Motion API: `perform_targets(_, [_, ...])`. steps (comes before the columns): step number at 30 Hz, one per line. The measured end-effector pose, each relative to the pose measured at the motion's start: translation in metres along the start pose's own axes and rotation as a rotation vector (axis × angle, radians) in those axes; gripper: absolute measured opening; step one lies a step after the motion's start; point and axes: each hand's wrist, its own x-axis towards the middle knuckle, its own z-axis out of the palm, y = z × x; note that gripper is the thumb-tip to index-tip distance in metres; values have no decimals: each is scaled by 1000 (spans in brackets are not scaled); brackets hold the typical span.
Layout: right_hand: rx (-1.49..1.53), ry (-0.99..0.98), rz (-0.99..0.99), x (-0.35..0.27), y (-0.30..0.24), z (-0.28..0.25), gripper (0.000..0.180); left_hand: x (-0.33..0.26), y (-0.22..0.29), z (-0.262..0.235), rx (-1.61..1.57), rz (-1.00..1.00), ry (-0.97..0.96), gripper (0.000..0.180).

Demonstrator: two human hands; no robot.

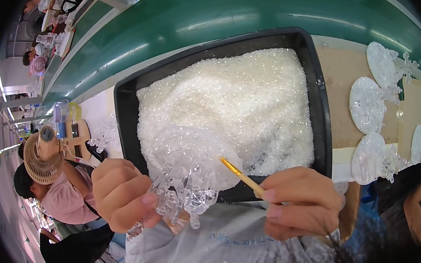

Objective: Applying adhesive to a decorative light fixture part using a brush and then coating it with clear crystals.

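- Head view: left hand [121,194] pinches a clear crystal ornament [189,172] over the black tray [322,116] of glitter grains [233,98].
- Right hand [301,204], fingers closed around a thin brush [241,176], touches its tip to the ornament's disc.
- Judged step: coating the disc; next calls for steady, even strokes.

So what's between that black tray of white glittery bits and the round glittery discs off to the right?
In the head view, only bare tan board lies between the black tray and the round discs.

Bright overhead light, w/ long glare streaks on the green conveyor belt [241,14] far side. White granules in the black tray [322,116] nearly blown out, soft shadows only. Heavy fisheye bend at edges, dark rim, near hands a bit soft.
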Motion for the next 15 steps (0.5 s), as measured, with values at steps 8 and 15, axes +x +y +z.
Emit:
perform_targets(8, [51,-10,79,3,-6,6,44,-11,8,4,34,-29,82,30])
perform_targets(15, [79,-25,48,5,-1,11,37,1,9,2,7,14,8,27])
